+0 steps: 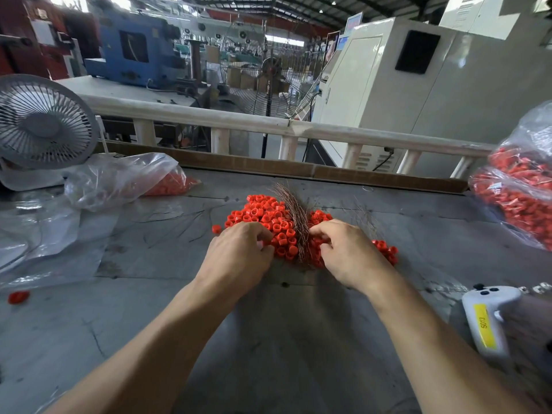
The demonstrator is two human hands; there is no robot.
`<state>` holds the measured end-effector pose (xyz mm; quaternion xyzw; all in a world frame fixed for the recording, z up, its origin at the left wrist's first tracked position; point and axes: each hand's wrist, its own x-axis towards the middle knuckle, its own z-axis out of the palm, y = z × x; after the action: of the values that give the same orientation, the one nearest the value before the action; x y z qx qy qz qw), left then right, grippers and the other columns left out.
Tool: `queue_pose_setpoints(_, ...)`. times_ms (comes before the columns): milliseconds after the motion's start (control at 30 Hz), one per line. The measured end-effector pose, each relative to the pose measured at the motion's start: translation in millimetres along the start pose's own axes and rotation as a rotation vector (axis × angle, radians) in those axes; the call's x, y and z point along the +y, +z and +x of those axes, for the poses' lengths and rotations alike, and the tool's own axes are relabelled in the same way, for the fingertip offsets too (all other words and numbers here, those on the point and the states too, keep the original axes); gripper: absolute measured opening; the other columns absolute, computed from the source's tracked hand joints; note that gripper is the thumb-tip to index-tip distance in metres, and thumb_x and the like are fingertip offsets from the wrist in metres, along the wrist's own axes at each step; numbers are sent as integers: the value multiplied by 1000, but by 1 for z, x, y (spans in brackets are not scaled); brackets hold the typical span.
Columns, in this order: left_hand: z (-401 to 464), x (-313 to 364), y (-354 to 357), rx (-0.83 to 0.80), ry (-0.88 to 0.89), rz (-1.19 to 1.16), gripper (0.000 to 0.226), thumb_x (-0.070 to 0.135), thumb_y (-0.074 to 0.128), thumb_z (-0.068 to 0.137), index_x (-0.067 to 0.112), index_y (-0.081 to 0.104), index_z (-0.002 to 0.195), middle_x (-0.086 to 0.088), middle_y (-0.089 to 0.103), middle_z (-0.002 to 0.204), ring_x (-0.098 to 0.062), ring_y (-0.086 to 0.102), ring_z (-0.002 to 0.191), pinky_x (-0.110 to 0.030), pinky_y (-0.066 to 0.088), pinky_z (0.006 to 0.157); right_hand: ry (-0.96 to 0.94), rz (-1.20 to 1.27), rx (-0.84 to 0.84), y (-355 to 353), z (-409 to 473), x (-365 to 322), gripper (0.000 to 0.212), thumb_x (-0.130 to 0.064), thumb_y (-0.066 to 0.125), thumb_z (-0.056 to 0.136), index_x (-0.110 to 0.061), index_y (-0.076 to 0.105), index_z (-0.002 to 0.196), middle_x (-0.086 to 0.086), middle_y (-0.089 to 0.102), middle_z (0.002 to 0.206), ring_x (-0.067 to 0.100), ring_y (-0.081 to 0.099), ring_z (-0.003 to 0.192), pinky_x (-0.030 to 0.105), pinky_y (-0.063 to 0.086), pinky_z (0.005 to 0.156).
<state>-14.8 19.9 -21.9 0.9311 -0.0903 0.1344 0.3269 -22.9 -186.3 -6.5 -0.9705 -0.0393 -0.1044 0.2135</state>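
A pile of small red plastic caps (268,216) lies in the middle of the grey table (283,339). A bundle of thin copper wires (295,216) lies across the pile, running away from me. My left hand (239,255) rests at the pile's left edge with fingers curled, and something small and pale shows between its fingertips. My right hand (346,252) sits at the wires' right side, fingers curled down among the caps and the wire ends. What each hand holds is hidden under the fingers.
A clear bag with red caps (125,180) lies at the back left beside a grey desk fan (44,124). A fuller bag of red parts (519,189) stands at the right edge. A white handheld controller (487,318) lies near right. One stray cap (18,296) sits far left.
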Motion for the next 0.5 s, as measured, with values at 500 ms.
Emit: queue_pose_setpoints(500, 0, -2, 0, 7, 18, 6, 21, 32, 68, 91, 30, 74, 111, 12, 71, 108, -5, 53, 88, -26, 42, 80, -166, -25, 156, -1, 2, -3, 21, -11, 70, 92, -31, 71, 87, -18, 59, 114, 9, 51, 114, 34, 48, 91)
